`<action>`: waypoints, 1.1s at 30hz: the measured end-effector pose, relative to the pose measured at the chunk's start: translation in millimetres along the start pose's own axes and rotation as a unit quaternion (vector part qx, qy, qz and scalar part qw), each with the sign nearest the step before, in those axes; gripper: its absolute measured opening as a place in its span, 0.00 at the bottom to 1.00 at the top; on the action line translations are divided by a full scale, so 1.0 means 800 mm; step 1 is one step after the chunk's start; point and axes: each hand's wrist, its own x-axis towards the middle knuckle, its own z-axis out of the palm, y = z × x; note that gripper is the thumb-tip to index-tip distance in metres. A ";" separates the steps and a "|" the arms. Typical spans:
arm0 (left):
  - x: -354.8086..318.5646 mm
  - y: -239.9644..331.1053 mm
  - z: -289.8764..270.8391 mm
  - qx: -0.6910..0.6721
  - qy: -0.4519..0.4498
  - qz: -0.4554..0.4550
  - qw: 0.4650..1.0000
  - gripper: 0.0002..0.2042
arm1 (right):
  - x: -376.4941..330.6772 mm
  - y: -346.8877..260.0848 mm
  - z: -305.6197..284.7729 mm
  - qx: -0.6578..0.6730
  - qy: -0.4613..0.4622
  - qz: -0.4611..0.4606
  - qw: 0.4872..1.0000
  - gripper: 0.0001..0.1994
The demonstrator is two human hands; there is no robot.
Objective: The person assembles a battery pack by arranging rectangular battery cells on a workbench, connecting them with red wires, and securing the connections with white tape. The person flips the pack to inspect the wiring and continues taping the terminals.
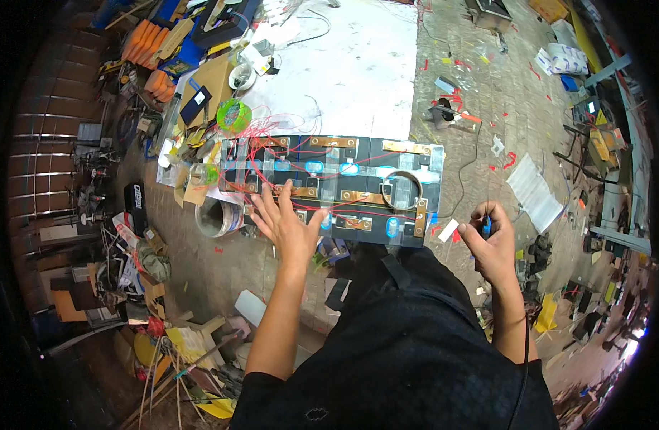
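Note:
A block of black battery cells [296, 154] lies in front of me, with copper bars [333, 142], clear tape strips and thin red wires [268, 122] across it. My left hand [290, 226] is over its near left part, fingers spread and nothing in them; whether the fingertips touch it I cannot tell. Off the block's right end, my right hand [493, 247] is closed around a small blue-handled tool [486, 226] with a thin dark shaft pointing away. A small white piece [448, 230] lies beside that hand. A tape roll [419, 192] rests on the block's right part.
Behind the block lies a large white sheet [358, 64]. A green tub [234, 115] and a white cup [242, 77] stand at the back left, a round container [218, 217] at the near left. An orange-handled tool [469, 117] with a dark cord lies at the right among red scraps.

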 end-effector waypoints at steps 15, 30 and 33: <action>-0.021 -0.008 0.043 0.049 0.086 0.038 0.994 0.38 | 0.012 0.003 -0.034 0.000 -0.029 -0.018 0.999 0.14; 0.039 -0.008 -0.032 0.160 -0.160 0.288 0.930 0.32 | 0.002 0.009 -0.065 0.013 -0.022 0.000 1.000 0.13; 0.049 -0.003 -0.037 0.165 -0.202 0.277 0.925 0.33 | 0.005 0.015 -0.063 0.034 -0.038 0.017 0.999 0.13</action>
